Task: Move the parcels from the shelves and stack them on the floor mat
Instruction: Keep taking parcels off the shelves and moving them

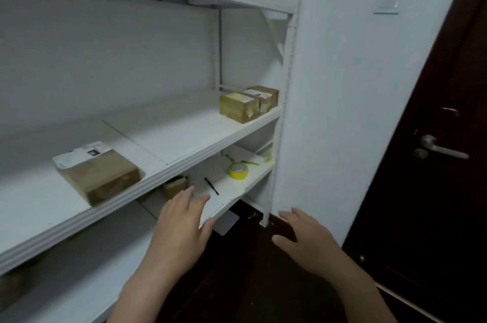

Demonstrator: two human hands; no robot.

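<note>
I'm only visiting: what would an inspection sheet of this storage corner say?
Surface: white shelves, dark floor below.
Job's things: flat parcel at middle shelf's left; two small parcels side by side at its right; half-hidden parcel on lower shelf.
Clutter: yellow tape roll, black pen on lower shelf.
Hands: left hand open over lower shelf's edge; right hand open, empty.
Cables: nothing seen.
Surroundings: dark door, lever handle, wall switch.

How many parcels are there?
4: flat parcel left on the middle shelf; front small parcel and rear small parcel at its right end; half-hidden parcel on the lower shelf. Others may be hidden.
</note>
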